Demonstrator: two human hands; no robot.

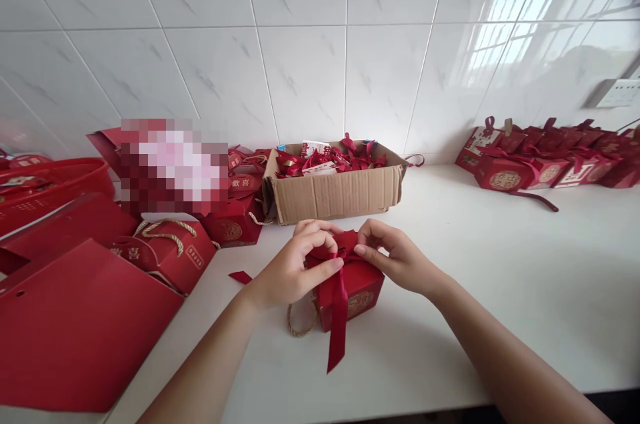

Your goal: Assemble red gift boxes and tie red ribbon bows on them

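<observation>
A small red gift box [361, 292] with a gold emblem stands on the white table, a twisted cord handle [301, 333] hanging at its left side. Red ribbon [339, 324] is gathered on top of the box, and one tail drops over its front past the lower edge. My left hand [300, 265] pinches the ribbon between thumb and fingers at the gathered part. Just to the right, my right hand [393, 252] has its thumb and fingertips closed on a ribbon loop. Another ribbon end [241, 277] sticks out left, beyond my left wrist.
Behind the box, a cardboard carton [333, 199] holds ribbons and cards. Red boxes and flat red card [85, 331] crowd the left, beside a red basket [60, 177]. Several finished-looking red boxes [507, 174] line the wall at right. White tiles rise behind.
</observation>
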